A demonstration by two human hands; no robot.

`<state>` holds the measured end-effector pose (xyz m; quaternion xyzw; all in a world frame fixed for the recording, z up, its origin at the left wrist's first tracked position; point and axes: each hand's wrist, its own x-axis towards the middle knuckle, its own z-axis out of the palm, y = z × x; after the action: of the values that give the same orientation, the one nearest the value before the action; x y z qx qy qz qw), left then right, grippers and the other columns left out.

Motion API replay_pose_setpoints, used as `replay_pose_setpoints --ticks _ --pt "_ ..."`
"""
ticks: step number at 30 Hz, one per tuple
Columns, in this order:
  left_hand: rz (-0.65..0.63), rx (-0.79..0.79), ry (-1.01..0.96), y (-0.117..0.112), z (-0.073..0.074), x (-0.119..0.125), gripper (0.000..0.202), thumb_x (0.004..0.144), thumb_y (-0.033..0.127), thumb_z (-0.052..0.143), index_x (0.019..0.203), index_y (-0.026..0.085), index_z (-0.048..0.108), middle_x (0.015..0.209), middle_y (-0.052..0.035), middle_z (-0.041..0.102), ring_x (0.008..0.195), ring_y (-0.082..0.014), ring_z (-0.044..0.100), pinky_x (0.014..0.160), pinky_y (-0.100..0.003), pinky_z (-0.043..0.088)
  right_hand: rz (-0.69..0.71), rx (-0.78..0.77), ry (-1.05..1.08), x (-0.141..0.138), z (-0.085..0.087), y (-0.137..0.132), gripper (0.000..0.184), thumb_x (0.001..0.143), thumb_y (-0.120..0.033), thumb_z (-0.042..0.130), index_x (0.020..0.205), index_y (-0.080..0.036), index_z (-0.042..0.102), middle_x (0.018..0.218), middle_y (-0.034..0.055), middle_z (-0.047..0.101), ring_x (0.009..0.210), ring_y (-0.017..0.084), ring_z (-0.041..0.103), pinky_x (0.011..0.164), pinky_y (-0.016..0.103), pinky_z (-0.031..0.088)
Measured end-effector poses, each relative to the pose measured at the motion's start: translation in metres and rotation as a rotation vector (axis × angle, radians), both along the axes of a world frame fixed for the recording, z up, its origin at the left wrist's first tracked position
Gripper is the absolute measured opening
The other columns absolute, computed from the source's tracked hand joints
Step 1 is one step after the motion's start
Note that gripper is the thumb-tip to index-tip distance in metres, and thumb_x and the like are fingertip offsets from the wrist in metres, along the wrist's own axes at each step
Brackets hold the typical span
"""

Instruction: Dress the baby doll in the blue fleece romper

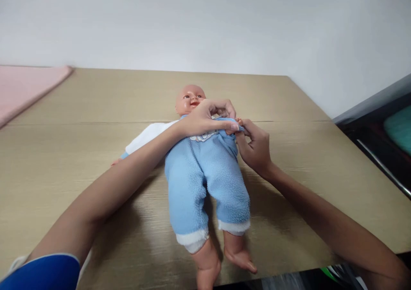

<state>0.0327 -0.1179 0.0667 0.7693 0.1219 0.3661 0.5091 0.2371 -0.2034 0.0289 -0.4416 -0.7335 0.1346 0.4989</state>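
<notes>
A baby doll (190, 96) lies on its back on the table, its head toward the wall and its bare feet toward me. It wears a light blue fleece outfit (188, 183) with white trim at the legs and a white sleeve on the left. My left hand (207, 118) reaches across the doll's chest, thumb and fingers closed on blue cloth by the arm on the right. Beside it, my right hand (257, 146) pinches the blue edge of the outfit close to the doll's small hand. My fingers partly cover that arm and the chest.
The wooden table (96, 97) has a seam across it and meets a pale wall behind. A pink cloth (28, 84) lies at the far left. Past the right edge stands a dark object with a green patch (400, 129). Dark items show below the front edge.
</notes>
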Motion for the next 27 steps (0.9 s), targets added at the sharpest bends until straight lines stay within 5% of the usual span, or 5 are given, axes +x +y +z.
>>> replay_pose_setpoints --ticks 6,14,22,27 --pt "-0.084 -0.158 -0.034 0.003 0.003 -0.001 0.051 0.09 0.065 0.094 0.093 0.019 0.07 0.083 -0.0031 0.078 0.085 -0.0184 0.077 0.087 -0.034 0.062 0.044 0.001 0.037 0.003 0.003 0.019 0.02 0.109 -0.028 0.06 0.099 -0.025 0.077 0.087 0.0004 0.08 0.073 0.019 0.073 0.073 0.032 0.057" --pt "-0.101 -0.244 -0.087 0.001 0.004 0.001 0.053 0.094 0.066 0.09 0.092 0.019 0.067 0.083 -0.0044 0.077 0.086 -0.0193 0.078 0.088 -0.035 0.062 0.176 -0.061 0.028 0.015 0.005 0.029 0.02 0.113 -0.038 0.062 0.112 -0.027 0.079 0.091 0.0018 0.082 0.074 0.021 0.075 0.072 0.036 0.061" --pt "0.149 -0.174 -0.062 0.004 0.006 0.004 0.047 0.098 0.062 0.085 0.095 0.021 0.063 0.086 0.0002 0.066 0.076 -0.0145 0.062 0.07 -0.029 0.05 0.115 -0.009 -0.177 0.008 0.016 0.018 0.026 0.112 -0.042 0.065 0.092 -0.027 0.072 0.083 0.0033 0.076 0.072 0.022 0.067 0.07 0.038 0.053" --pt "0.352 0.164 0.162 0.007 0.004 0.0 0.034 0.103 0.052 0.075 0.101 0.019 0.067 0.092 -0.0035 0.071 0.087 -0.0201 0.065 0.078 -0.032 0.048 0.13 -0.251 0.22 0.006 0.004 0.03 0.024 0.106 -0.052 0.073 0.102 -0.027 0.071 0.088 0.0004 0.075 0.079 0.02 0.07 0.076 0.034 0.06"
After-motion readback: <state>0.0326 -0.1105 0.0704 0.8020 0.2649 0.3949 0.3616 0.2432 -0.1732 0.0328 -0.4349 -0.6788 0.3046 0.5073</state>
